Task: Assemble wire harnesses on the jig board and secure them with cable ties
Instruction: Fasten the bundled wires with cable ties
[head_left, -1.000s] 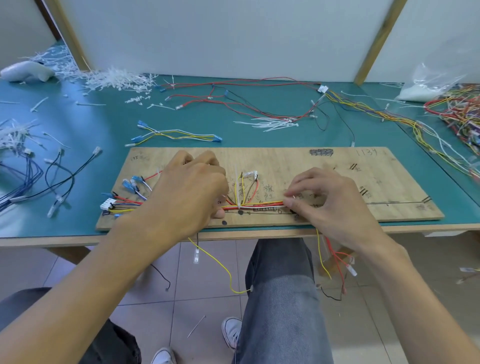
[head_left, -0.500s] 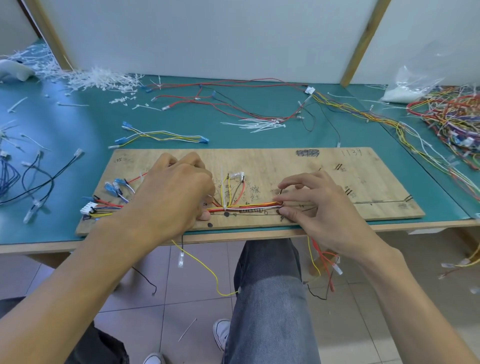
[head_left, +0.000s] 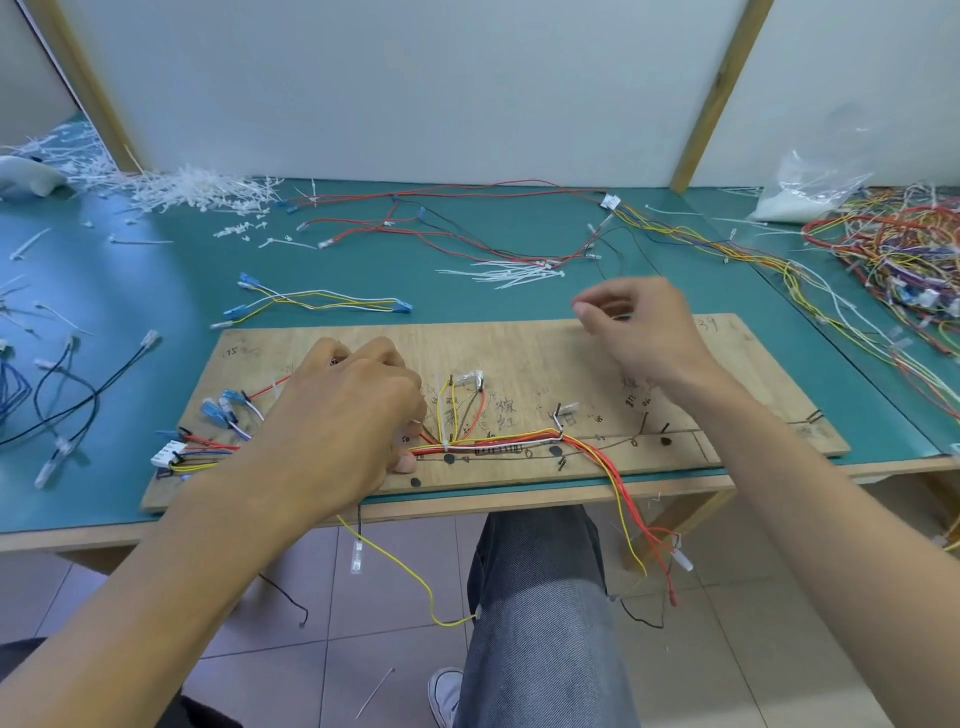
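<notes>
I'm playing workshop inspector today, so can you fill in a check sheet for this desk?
Surface: green table carrying a wooden jig board.
Job's things: wire bundle routed along the board; white connector at the board's left end; loose cable ties behind the board.
Clutter: pile of cable tie offcuts far left; plastic bag far right.
Grips: left hand curled over the wire bundle, thumb against it; right hand raised above the board's far edge, fingers loosely curled, nothing seen in it.
Cables: red and yellow wires hang off the front edge; tangled harnesses at right.
Surroundings: white wall panels; tiled floor.
</notes>
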